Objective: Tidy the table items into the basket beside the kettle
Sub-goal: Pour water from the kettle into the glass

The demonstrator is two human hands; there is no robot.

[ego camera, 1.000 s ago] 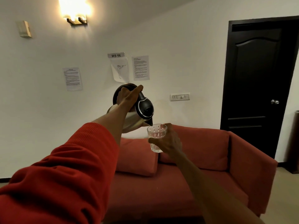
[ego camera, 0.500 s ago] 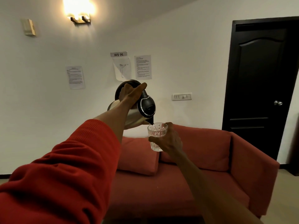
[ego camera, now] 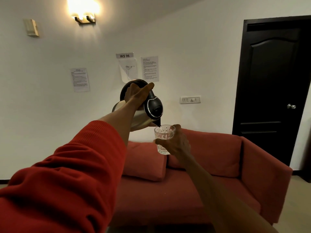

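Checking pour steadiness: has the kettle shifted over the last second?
Yes, slightly upward: the kettle now meets the bottom of the wall drawing, where a gap showed before.

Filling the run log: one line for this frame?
left hand: grips kettle, tilted | right hand: holds glass | spout over glass, water pouring | basket: unseen

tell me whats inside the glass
A thin stream from the kettle spout falls into the glass. The right hand covers its lower side, so the level is unclear.
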